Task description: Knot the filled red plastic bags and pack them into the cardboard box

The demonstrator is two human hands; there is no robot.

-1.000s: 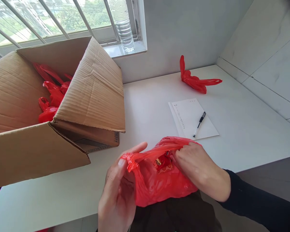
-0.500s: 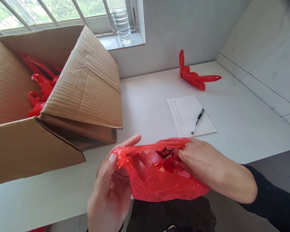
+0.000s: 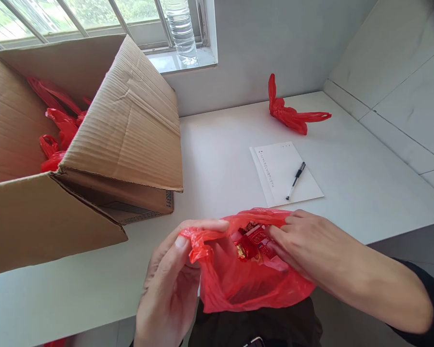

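A thin red plastic bag (image 3: 246, 289) hangs between my hands at the table's front edge, its mouth facing up. My left hand (image 3: 177, 270) pinches the gathered left end of the rim between thumb and fingers. At the right end, my right hand (image 3: 304, 241) is closed on the rim, its fingertips partly hidden inside the mouth. Several shiny red and gold wrapped pieces (image 3: 251, 241) lie inside the bag, close to the right fingers. What these wrappers hold cannot be made out.
A large open cardboard box (image 3: 130, 120) with red plastic bags (image 3: 63, 127) inside stands at the left. A tied red bag (image 3: 291, 115) rests at the back of the white table (image 3: 217, 159). Nearer lie paper sheets (image 3: 275, 168), a pen (image 3: 295, 180) on top. A water bottle (image 3: 183, 36) stands on the windowsill.
My left hand has moved slightly right, its fingers now bent over the rim. The bag's mouth gapes wider, and more of the wrapped pieces shows. My right forearm has shifted right and down.
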